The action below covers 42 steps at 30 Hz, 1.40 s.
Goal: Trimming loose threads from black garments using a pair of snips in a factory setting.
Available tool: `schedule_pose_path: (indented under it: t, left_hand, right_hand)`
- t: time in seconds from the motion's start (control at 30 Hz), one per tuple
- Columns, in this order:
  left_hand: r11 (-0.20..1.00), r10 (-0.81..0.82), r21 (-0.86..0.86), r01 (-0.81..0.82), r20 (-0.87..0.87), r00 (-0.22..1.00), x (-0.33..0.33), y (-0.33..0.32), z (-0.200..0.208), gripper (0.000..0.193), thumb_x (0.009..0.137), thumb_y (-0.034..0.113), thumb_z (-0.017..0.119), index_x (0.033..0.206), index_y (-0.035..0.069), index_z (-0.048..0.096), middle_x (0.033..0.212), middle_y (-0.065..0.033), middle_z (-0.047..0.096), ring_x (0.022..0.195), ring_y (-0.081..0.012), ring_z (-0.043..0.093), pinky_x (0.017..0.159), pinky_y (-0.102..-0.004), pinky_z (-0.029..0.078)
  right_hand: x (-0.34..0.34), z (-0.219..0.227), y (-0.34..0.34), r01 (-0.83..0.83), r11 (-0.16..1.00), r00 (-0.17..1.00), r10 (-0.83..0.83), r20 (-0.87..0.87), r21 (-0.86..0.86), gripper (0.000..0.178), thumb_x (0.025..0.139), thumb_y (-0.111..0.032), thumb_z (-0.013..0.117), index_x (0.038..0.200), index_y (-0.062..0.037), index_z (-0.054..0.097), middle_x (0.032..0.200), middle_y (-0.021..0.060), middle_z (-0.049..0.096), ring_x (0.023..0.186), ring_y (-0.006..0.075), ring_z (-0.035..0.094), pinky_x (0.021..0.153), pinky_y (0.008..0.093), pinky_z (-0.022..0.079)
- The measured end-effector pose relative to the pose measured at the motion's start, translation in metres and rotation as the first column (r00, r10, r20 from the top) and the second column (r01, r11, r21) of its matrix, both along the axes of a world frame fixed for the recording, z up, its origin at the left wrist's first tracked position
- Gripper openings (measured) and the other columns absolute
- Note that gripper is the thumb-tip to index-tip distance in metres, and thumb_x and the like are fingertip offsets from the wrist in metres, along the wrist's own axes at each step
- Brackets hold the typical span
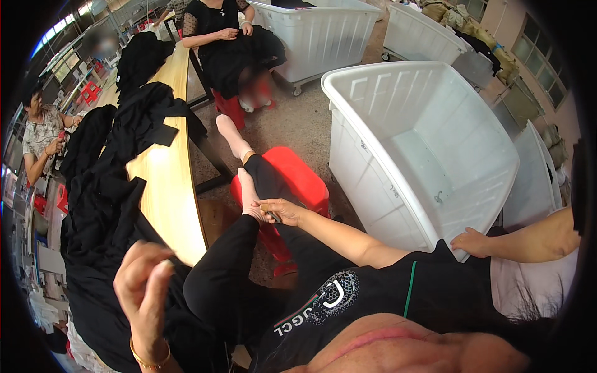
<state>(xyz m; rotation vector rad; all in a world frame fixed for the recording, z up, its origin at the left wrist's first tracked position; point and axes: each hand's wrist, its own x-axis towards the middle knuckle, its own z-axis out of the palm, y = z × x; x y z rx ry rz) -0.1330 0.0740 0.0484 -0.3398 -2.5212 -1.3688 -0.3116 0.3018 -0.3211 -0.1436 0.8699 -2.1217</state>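
My left hand (144,292), with a gold bracelet at its wrist, is raised in front of the black cloth (93,230) on the table. Its fingers are half curled, blurred at the tips, with a gap between thumb and forefinger and nothing visible in it. My right hand (283,211) is closed around a small dark tool (274,217) that looks like thread snips, mostly hidden by the fingers. It is over my black-trousered legs (227,255), beside my ankle. My feet, in pale pink socks (233,137), are stretched out over a red stool (301,180).
A pale wooden table (165,180) runs along the left. A big white wheeled bin (367,161) stands at right, another person's hand (471,242) by its rim. Beyond, someone in black (217,37) sits near another white bin (317,37). Another person (46,130) is at far left.
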Motion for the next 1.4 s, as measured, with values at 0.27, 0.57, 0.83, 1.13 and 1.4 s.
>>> schedule_pose_path:
  t: [0.27,0.57,0.83,1.13,1.4]
  left_hand:
    - [0.319,-0.904,0.793,0.519,0.09,0.418,-0.035,0.127,0.051,0.025,0.088,0.012,0.054,0.097,-0.009,0.062,0.101,-0.0258,0.062,0.099,-0.0354,0.061,0.093,-0.0442,0.045]
    - [-0.241,-0.946,0.624,0.744,-0.321,-0.037,-0.084,0.131,0.028,0.021,0.089,-0.003,0.053,0.106,-0.005,0.063,0.104,-0.0153,0.062,0.098,-0.0235,0.06,0.084,-0.0306,0.046]
    - [-0.128,-0.957,0.722,0.679,-0.269,0.105,-0.085,0.146,-0.003,0.018,0.073,0.004,0.064,0.089,-0.004,0.063,0.089,-0.0192,0.062,0.079,-0.0268,0.065,0.073,-0.0336,0.055]
    - [-0.236,-0.908,0.91,0.341,-0.082,-0.41,-0.061,0.195,-0.019,0.026,0.074,-0.001,0.056,0.098,-0.011,0.061,0.1,-0.0288,0.059,0.099,-0.0416,0.063,0.092,-0.0463,0.051]
    - [-0.119,-0.991,0.885,0.45,-0.076,-0.113,-0.062,0.198,-0.016,0.023,0.073,0.004,0.063,0.093,-0.004,0.055,0.088,-0.0187,0.056,0.082,-0.032,0.065,0.083,-0.0444,0.055]
  right_hand:
    - [0.004,0.007,-0.003,0.042,0.999,0.993,-0.042,-0.115,-0.008,0.033,0.095,-0.019,0.06,0.124,-0.0024,0.059,0.093,0.0028,0.062,0.075,0.0126,0.057,0.068,0.0258,0.047]
    - [0.018,-0.008,-0.009,0.143,0.99,0.962,-0.136,-0.237,0.013,0.032,0.096,-0.021,0.059,0.12,-0.0005,0.061,0.112,0.0118,0.066,0.095,0.0216,0.065,0.084,0.0344,0.051]
    - [-0.003,0.005,-0.006,-0.071,0.966,0.996,0.081,0.033,-0.247,0.034,0.095,-0.018,0.058,0.126,-0.0046,0.057,0.088,-0.0006,0.059,0.071,0.0097,0.054,0.064,0.0243,0.046]
    - [0.005,0.005,0.009,-0.015,0.997,1.0,0.016,0.006,-0.076,0.034,0.09,-0.021,0.067,0.121,-0.0066,0.062,0.078,-0.0015,0.06,0.064,0.0081,0.056,0.055,0.0234,0.045]
    - [-0.01,-0.019,-0.007,-0.094,0.985,0.995,0.096,0.006,-0.147,0.037,0.09,-0.018,0.064,0.124,-0.0063,0.056,0.08,-0.0012,0.058,0.065,0.0074,0.05,0.058,0.0235,0.041]
